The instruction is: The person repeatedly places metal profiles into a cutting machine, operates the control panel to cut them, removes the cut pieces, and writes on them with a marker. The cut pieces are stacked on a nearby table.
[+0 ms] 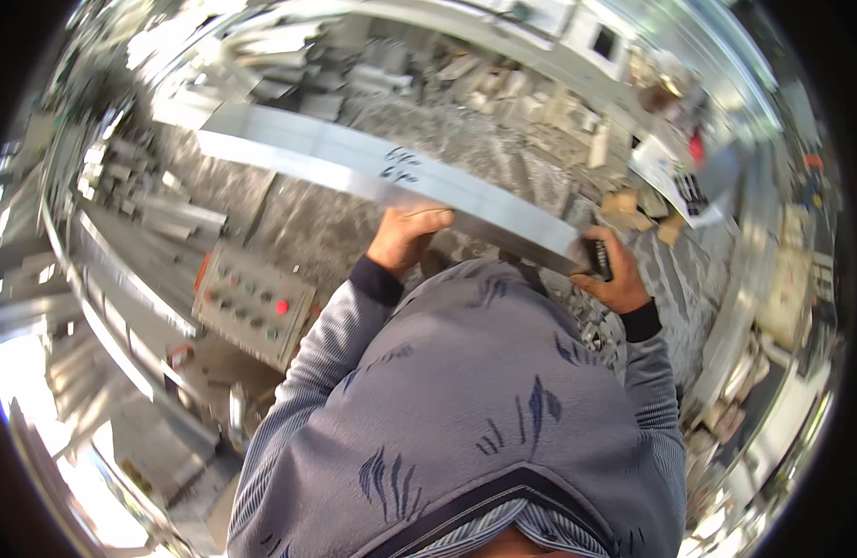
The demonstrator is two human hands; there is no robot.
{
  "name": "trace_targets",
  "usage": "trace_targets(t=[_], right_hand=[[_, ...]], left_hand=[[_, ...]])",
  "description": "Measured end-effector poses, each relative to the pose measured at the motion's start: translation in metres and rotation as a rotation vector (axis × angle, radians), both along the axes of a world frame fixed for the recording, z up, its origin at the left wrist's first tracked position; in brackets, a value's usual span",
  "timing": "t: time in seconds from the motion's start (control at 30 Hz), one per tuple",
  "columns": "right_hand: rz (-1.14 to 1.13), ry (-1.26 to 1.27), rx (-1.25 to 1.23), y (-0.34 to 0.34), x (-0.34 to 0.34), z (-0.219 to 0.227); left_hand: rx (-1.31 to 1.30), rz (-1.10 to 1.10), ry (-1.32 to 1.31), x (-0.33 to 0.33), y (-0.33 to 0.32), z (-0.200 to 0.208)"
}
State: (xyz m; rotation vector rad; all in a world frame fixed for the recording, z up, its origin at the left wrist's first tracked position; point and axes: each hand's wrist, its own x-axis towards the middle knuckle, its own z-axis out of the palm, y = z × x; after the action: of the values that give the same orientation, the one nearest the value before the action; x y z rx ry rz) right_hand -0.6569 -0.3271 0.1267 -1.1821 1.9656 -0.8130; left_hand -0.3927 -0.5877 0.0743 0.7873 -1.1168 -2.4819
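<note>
A long silvery metal profile with black handwriting on its upper face lies slantwise in front of me. It runs from the far left down to the right. My left hand is closed on its near side around the middle, thumb lying along the edge. At the right end, my right hand grips the profile between thumb and fingers. A small dark patch shows inside that grip; whether it is a separate object or the profile's end, I cannot make out. The fingers under the metal are hidden.
A control box with several buttons, one red, stands left of my left arm. Short metal offcuts are heaped beyond the profile. White sheets lie at the right. Long metal bars run along the left.
</note>
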Motion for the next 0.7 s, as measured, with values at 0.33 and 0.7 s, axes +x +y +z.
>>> trace_targets(t=[0.33, 0.7], right_hand=[[-0.491, -0.029, -0.094, 0.093, 0.076, 0.004], [-1.303, -0.119, -0.482, 0.161, -0.114, -0.071]], left_hand=[[-0.309, -0.444, 0.165, -0.142, -0.013, 0.005], [-0.247, -0.06, -0.373, -0.135, -0.005, -0.069]])
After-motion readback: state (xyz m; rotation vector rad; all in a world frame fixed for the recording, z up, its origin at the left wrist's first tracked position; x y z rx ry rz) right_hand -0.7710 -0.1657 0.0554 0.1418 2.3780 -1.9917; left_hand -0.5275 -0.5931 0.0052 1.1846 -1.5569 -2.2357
